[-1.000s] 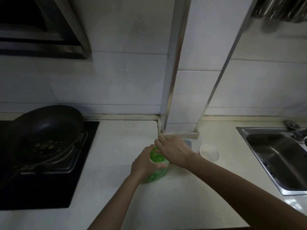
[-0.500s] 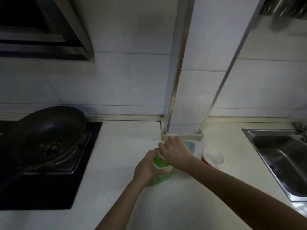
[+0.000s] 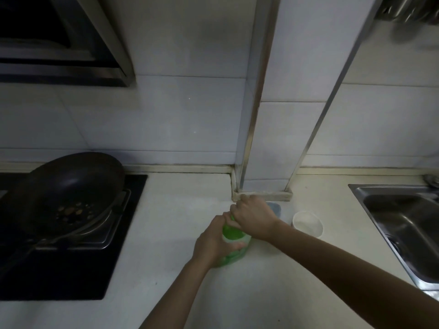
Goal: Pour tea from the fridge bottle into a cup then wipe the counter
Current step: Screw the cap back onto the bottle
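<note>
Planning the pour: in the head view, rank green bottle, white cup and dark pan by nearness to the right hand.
1. green bottle: right hand grips its top.
2. white cup: just right.
3. dark pan: far to the left.

Legible text, brands, numbers, signs: none. The green label on the bottle (image 3: 232, 234), standing near the back edge of the counter (image 3: 166, 233), is too blurred and dim to read.
</note>
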Demonstrator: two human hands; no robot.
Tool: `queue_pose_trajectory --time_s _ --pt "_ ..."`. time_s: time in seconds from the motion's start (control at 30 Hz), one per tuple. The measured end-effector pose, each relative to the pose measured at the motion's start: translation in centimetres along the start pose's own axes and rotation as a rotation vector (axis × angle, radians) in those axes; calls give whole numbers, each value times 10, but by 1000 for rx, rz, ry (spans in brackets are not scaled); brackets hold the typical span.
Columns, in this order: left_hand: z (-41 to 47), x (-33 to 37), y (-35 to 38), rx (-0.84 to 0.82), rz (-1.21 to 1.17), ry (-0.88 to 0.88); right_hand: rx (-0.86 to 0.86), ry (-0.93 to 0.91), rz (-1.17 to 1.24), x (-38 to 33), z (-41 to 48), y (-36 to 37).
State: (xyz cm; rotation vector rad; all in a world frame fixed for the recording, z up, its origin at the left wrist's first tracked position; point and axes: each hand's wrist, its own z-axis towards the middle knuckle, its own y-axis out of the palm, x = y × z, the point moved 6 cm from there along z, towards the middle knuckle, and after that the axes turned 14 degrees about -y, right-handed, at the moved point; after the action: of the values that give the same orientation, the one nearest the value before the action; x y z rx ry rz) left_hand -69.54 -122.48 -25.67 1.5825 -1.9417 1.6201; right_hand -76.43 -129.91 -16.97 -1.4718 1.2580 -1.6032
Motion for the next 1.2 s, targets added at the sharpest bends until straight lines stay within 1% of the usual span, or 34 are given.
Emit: queue_pose_trajectory --time_s 0.07,0.17,0.2,0.27,0.37,0.47,0.5,0.57,0.67,0.7,0.77,0.9,0.93,0.97,1.0,1.03,1.07,1.1,1.13,1.2 --pt "-2 1 0 17 -8 33 -33 49 15 -6 5 -5" --pt "-7 2 2 44 -11 71 -250 176 78 -14 9 5" --pt "-9 3 2 50 -11 66 -297 202 85 -14 10 6" --pt "-12 4 2 62 -10 67 -332 218 87 -14 10 7" --pt "-11 6 1 59 21 103 -283 234 104 -13 7 5" --pt "-7 5 2 74 21 127 -94 253 235 -14 -1 4" --pt "-7 5 3 83 27 126 -56 268 280 -13 -5 4" --pt "-7 6 5 88 53 126 -47 303 250 -10 -10 1" --pt "-4 6 7 92 68 151 -185 295 144 -9 -5 -4" --pt "-4 6 7 89 78 146 -201 313 176 -9 -4 -5" --pt "-3 5 7 81 96 103 -204 379 338 -2 -8 -1" --pt "-1 1 9 61 64 -37 -41 510 752 13 -42 28" --pt "-2 1 9 63 60 -59 -11 533 794 17 -55 34" --pt "-3 3 7 84 69 -80 22 501 731 21 -65 40" --pt "-5 5 4 112 98 -95 47 430 635 19 -74 46" --pt "-7 6 -1 141 145 -104 28 345 535 13 -81 55" --pt "-7 8 -7 169 195 -111 -80 304 496 5 -88 64" --pt "-7 12 -12 190 236 -117 -164 316 544 0 -96 76" --pt "-7 17 -15 208 265 -127 -186 343 613 -2 -103 83" --pt "-9 28 -24 249 294 -150 -174 492 853 0 -113 97"
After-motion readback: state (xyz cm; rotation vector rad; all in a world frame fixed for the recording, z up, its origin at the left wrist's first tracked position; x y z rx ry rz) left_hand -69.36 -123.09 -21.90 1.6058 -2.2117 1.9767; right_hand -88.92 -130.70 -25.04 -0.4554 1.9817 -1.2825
